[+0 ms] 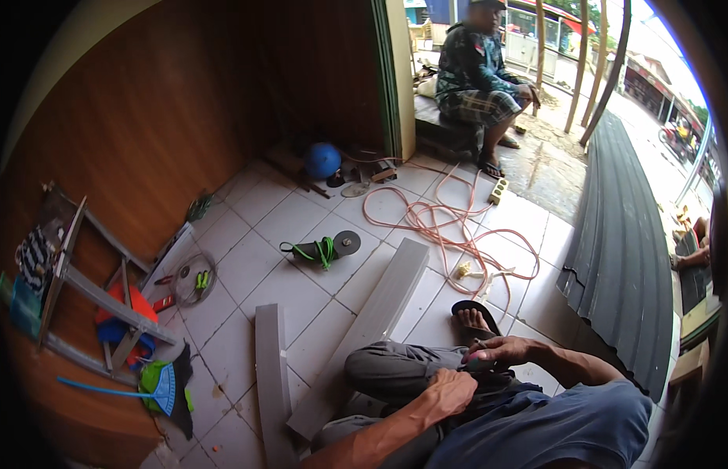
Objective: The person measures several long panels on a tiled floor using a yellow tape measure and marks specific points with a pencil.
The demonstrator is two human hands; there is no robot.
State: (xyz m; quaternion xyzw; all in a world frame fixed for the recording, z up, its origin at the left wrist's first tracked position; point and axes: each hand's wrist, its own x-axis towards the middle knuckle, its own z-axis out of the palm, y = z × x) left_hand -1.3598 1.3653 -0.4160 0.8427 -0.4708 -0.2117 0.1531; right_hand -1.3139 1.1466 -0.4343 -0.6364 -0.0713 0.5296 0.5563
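Observation:
My right hand [501, 351] is closed around a small object [476, 363] with a dark and pinkish surface, held over my lap. Its kind is hard to make out, since the fingers cover most of it. Just below and to the left, my left hand [451, 391] is curled shut close to that object; what lies inside its fingers is hidden. Both hands rest near my bent knee in grey trousers. A long grey beam [380, 309] runs diagonally across the floor by my knee. Left of it lies a second grey beam [272, 367].
An angle grinder [326, 248] with a green cord lies ahead on the tiles. Orange extension cable [434, 221] loops toward a socket block [498, 191]. A metal ladder [114, 305] leans at left. Corrugated dark sheet [618, 258] lies at right. A person [477, 78] sits by the doorway.

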